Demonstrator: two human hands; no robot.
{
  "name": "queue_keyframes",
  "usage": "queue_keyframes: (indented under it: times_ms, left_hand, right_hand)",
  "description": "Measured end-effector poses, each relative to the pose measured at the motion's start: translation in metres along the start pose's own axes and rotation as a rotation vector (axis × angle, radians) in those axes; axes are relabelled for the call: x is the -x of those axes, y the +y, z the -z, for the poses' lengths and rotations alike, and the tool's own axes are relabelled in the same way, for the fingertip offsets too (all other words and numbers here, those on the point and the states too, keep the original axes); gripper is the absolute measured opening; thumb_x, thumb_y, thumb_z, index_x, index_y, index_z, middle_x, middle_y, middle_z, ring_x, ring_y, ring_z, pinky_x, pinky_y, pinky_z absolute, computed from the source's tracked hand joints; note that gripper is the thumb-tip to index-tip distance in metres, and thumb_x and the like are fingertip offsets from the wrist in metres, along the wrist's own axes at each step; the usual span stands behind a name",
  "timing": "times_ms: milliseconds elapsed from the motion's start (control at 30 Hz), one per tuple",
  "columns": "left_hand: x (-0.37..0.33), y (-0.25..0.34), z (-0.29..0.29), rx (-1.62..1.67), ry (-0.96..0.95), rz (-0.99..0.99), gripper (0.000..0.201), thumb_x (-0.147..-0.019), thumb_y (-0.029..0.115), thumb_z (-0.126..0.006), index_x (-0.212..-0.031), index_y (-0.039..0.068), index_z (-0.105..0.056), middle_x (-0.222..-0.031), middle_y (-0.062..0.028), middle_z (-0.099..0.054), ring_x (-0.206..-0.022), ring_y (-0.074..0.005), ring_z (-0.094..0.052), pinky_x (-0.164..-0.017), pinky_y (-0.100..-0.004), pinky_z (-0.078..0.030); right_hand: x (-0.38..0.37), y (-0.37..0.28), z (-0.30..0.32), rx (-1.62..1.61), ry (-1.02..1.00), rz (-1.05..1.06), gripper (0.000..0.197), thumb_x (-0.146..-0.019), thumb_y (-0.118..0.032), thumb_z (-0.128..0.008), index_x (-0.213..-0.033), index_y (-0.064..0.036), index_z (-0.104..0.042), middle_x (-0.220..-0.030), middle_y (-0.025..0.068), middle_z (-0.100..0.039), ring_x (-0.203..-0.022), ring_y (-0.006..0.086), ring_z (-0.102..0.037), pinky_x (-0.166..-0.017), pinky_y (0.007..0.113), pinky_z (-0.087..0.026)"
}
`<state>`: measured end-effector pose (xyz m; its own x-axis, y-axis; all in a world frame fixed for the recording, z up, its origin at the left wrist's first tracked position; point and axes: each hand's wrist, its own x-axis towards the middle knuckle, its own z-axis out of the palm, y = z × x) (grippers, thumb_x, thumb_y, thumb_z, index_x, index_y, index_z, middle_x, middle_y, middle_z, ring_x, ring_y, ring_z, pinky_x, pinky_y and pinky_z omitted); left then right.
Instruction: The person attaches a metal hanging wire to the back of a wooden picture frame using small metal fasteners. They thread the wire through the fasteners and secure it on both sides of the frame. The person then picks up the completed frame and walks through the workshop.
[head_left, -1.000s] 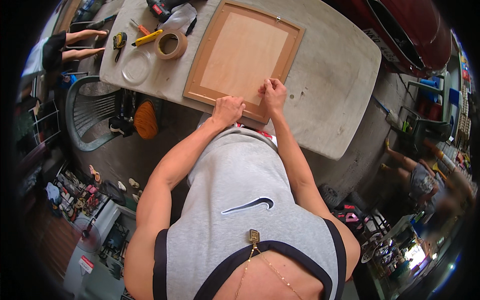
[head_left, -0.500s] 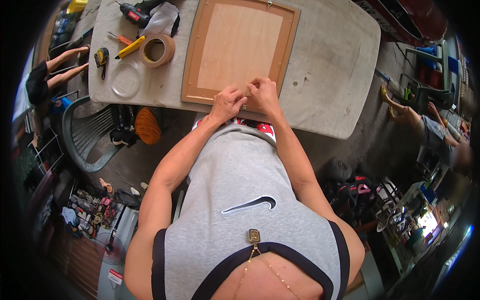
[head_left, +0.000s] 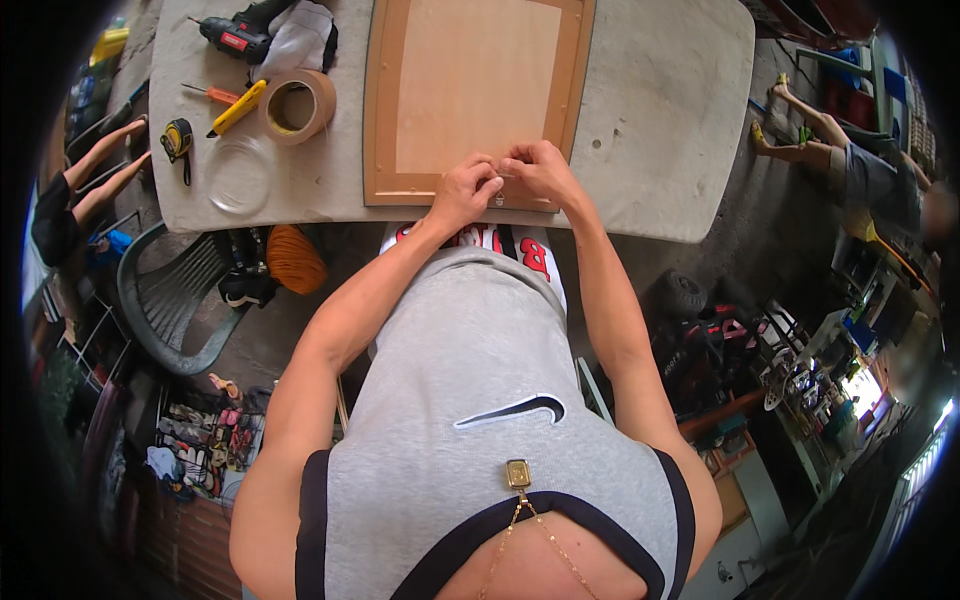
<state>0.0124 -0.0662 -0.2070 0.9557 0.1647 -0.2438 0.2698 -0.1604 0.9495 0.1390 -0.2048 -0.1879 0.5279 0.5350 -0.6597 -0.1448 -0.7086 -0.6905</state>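
Observation:
A picture frame (head_left: 375, 120) with a brown border and pale wooden backing lies face down on the table. Over its near edge, my left hand (head_left: 467, 188) and my right hand (head_left: 543, 172) meet with fingertips pinched together. Between them runs a thin pale strand (head_left: 508, 177), mostly hidden by the fingers. Just below the fingertips, a small metal hanger (head_left: 499, 200) sits on the frame's near rail. To the left on the table lies a coil of clear line (head_left: 239, 176).
Left of the frame are a roll of brown tape (head_left: 318, 108), a yellow utility knife (head_left: 238, 108), an orange-handled screwdriver (head_left: 212, 94), a tape measure (head_left: 176, 138), a power drill (head_left: 235, 38) and a white cloth (head_left: 298, 45). A green plastic chair (head_left: 165, 300) stands at the left.
The view has shifted slightly, so the table's things sit further left. My hands stay at the near rail, their fingertips now closer together. The strand's loop above them no longer shows.

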Motion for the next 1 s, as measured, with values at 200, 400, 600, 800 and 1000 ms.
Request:
queue_keyframes:
  times_ms: [200, 400, 600, 800, 1000]
  left_hand:
    - [0.005, -0.007, -0.005, 0.097, 0.034, 0.023, 0.014, -0.084, 0.011, -0.066, -0.078, -0.001, -0.062, -0.09, -0.0066, -0.06, -0.064, -0.0128, -0.056, -0.059, -0.0273, -0.045]
    - [0.005, -0.011, 0.0, 0.146, -0.041, 0.03, 0.012, -0.086, 0.008, -0.064, -0.079, 0.0, -0.062, -0.092, -0.0023, -0.057, -0.069, -0.0061, -0.048, -0.061, -0.0216, -0.04]
    - [0.003, -0.014, -0.002, 0.156, 0.032, 0.002, 0.016, -0.086, 0.012, -0.067, -0.08, -0.002, -0.063, -0.099, -0.0036, -0.053, -0.065, -0.0061, -0.051, -0.06, -0.0219, -0.044]
    - [0.002, -0.009, -0.009, -0.003, 0.123, -0.08, 0.009, -0.084, 0.01, -0.069, -0.085, 0.001, -0.067, -0.104, -0.0041, -0.05, -0.063, -0.0063, -0.052, -0.057, -0.0232, -0.045]
    - [0.017, 0.005, -0.011, -0.391, 0.139, -0.393, 0.013, -0.077, 0.007, -0.072, -0.089, 0.009, -0.071, -0.093, -0.0034, -0.056, -0.068, -0.014, -0.058, -0.056, -0.0282, -0.048]
  right_hand:
    - [0.009, 0.01, -0.011, -0.573, 0.148, -0.024, 0.014, -0.089, -0.011, -0.06, -0.094, 0.0015, -0.065, -0.074, 0.003, -0.061, -0.06, 0.0102, -0.056, -0.055, 0.026, -0.044]
    - [0.021, 0.018, -0.02, 0.097, 0.275, 0.681, 0.008, -0.083, -0.008, -0.061, -0.089, -0.0035, -0.063, -0.077, 0.0115, -0.06, -0.067, 0.0262, -0.062, -0.057, 0.034, -0.049]
    - [0.059, 0.035, -0.034, 0.325, 0.257, 0.647, 0.005, -0.082, -0.007, -0.061, -0.085, -0.0032, -0.059, -0.089, 0.0131, -0.056, -0.087, 0.0307, -0.058, -0.074, 0.041, -0.047]
    - [0.137, 0.052, -0.034, 0.078, 0.172, 0.563, 0.004, -0.086, -0.006, -0.06, -0.084, -0.0032, -0.058, -0.107, 0.0121, -0.054, -0.108, 0.0325, -0.053, -0.089, 0.039, -0.043]
    - [0.092, 0.04, -0.032, -1.275, 0.074, 0.36, 0.01, -0.101, -0.016, -0.046, -0.101, -0.0058, -0.047, -0.086, 0.0053, -0.056, -0.095, 0.021, -0.057, -0.089, 0.035, -0.044]
